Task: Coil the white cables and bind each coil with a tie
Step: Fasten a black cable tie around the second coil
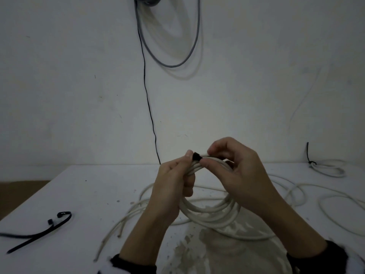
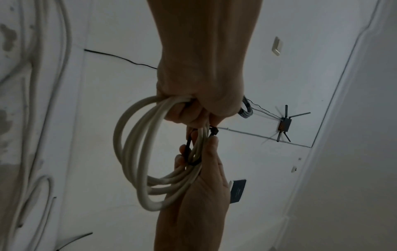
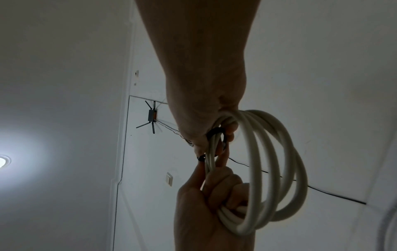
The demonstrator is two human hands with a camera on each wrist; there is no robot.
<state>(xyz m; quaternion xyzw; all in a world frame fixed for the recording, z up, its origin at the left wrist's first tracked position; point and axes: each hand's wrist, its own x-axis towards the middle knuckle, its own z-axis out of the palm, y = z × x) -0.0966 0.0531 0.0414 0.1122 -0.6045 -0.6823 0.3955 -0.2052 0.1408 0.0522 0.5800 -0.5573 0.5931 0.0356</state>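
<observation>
Above the white table (image 1: 98,194), both hands' fingers (image 1: 189,155) grip the upright coil (image 1: 213,212) at its black tie (image 1: 196,156).

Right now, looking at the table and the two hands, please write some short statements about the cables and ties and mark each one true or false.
1. Both hands hold the white cable coil above the table. True.
2. A black cable tie wraps the coil's top. True.
3. The left hand is empty. False: it grips the coil.
4. No tied coil lies on the table. False: a bound coil lies far right.
5. Spare black ties lie at the left. True.
6. The right hand rests flat on the table. False: it pinches the coil beside the tie.
</observation>
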